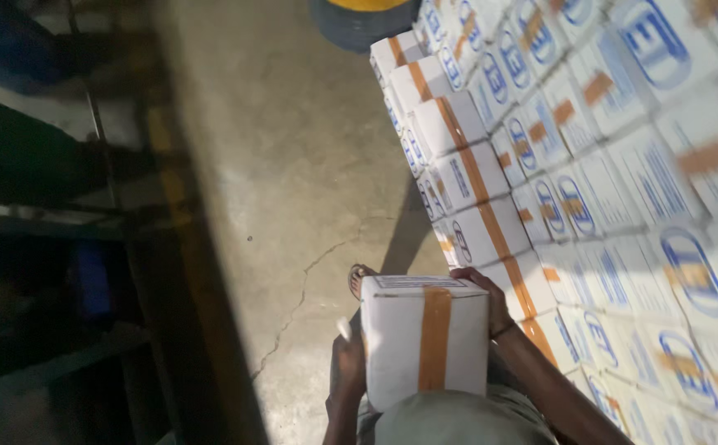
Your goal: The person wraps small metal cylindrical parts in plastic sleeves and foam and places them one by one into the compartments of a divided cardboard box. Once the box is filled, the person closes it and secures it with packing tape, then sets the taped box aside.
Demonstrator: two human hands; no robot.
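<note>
From the head camera I see a white carton (423,342) sealed with a brown tape strip, low in the centre of the frame. My left hand (348,363) grips its left side, and my right hand (491,301) clasps its upper right corner. Stacked white cartons (589,165) fill the right side. Cracked concrete floor (293,181) spreads across the middle, with dark shelving (54,247) left.

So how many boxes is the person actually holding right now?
1: a white taped box, held between the left hand and right hand against the body. The stacked boxes stand alongside, untouched.
</note>
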